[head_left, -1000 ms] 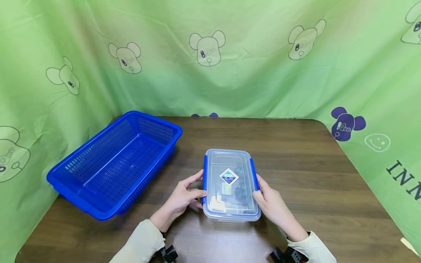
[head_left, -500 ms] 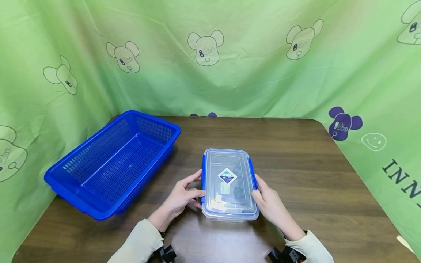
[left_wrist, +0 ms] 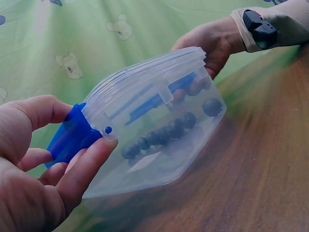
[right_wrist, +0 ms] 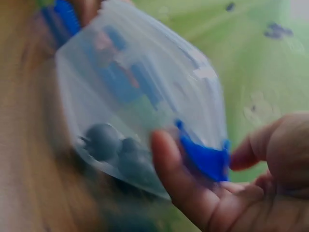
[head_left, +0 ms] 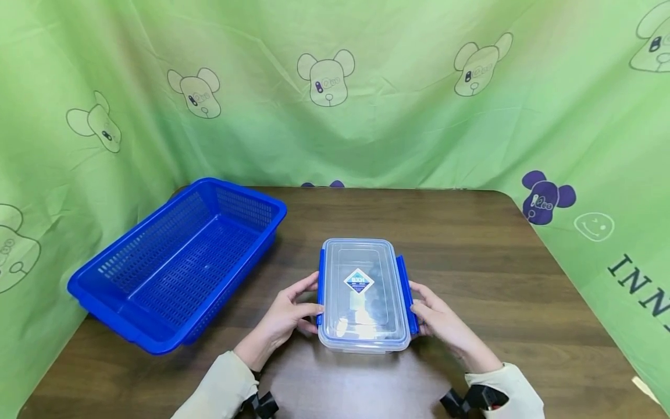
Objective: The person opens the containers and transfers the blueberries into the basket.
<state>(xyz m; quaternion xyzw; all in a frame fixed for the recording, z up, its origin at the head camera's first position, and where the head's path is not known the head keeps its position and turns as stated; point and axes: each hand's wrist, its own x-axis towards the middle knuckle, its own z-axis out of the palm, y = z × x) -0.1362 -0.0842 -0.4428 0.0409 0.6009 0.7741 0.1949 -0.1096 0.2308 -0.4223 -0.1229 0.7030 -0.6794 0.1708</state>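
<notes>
A clear plastic food storage container [head_left: 361, 317] with a diamond-shaped label on its lid stands on the table between both hands. Several dark round balls [left_wrist: 164, 133] show through its wall. My left hand [head_left: 285, 311] holds the container's left side, thumb and fingers on the blue left latch [left_wrist: 72, 140]. On the other side, my right hand [head_left: 439, 317] pinches the blue right latch [head_left: 407, 294], which sticks out from the lid's edge. The lid is on. The right wrist view is blurred; it shows the fingers [right_wrist: 174, 174] about that latch [right_wrist: 205, 154].
A blue perforated plastic basket [head_left: 272, 212] stands at the left of the wooden table [head_left: 460, 244]. Green cloth [head_left: 398, 134] with bear drawings hangs behind and at both sides. A small pale piece [head_left: 645, 389] lies at the right table edge.
The right latch has swung outward from the lid. My right hand has shifted slightly right with it. My left hand keeps its hold; the basket looks unmoved.
</notes>
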